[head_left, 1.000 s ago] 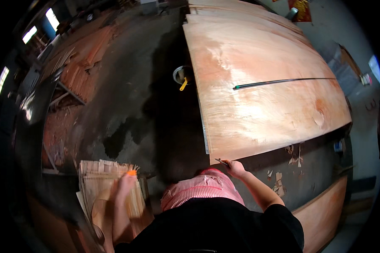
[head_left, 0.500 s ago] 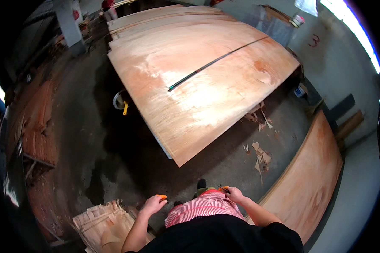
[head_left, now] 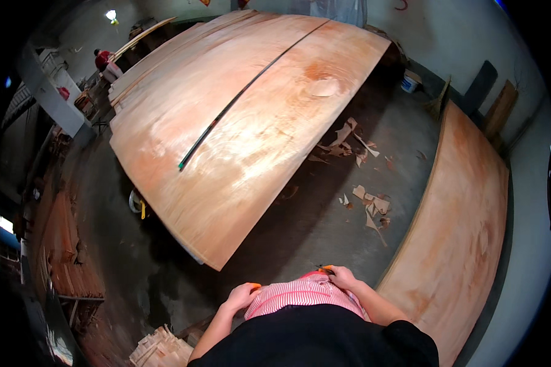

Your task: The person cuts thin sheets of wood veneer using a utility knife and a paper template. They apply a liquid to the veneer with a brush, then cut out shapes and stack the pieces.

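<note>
My right hand (head_left: pixel 343 277) is closed in front of the apron, on a small dark, thin-bladed tool (head_left: pixel 322 268) that looks like a knife. Orange shows at its fingertips. My left hand (head_left: pixel 240 298) hangs beside the left edge of the red-and-white striped apron (head_left: pixel 291 292), its fingers curled together with orange at the tips; whether anything is in them is hidden. Ahead lies a stack of large wood veneer sheets (head_left: pixel 226 171), its near corner pointing toward me. A long dark strip (head_left: pixel 239 95) with a green end lies across the top sheet.
At right, another long veneer stack (head_left: pixel 453 226) stands along the wall. Torn veneer scraps (head_left: pixel 373 205) litter the floor. A scrap pile (head_left: pixel 160 350) sits at lower left. A white bucket (head_left: pixel 410 81) stands by the far wall. Another person (head_left: pixel 107 64) in red is at far left.
My view has swung right and I am nearer the big stack, which sits further left and lower in view. My left hand has come in closer to the apron.
</note>
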Demonstrator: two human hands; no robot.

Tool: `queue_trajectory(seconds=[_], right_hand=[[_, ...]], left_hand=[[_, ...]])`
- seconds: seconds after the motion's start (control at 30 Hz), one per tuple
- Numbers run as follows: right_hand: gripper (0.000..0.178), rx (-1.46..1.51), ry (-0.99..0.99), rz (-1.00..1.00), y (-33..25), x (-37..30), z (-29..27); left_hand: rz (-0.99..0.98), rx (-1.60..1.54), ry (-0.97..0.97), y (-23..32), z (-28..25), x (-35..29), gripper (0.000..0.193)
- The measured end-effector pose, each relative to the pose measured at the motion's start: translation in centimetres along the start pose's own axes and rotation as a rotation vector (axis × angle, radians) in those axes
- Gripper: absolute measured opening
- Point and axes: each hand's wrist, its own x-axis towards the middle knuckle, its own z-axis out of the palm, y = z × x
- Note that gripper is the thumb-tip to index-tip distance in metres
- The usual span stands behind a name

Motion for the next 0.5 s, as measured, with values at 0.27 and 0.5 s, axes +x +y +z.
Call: queue_trajectory(seconds=[0.27, 0.5], right_hand=[[0.024, 0.249, 0.129, 0.270, 7.5, 0.3, -11.4], [0.023, 0.337, 0.212, 0.283, 10.5, 6.7, -17.9]], left_hand=[[0.115, 0.184, -0.096, 10.1, -1.4, 13.2, 0.032], [0.183, 0.188, -0.119, 14.7, -5.0, 26.1, 0.032]])
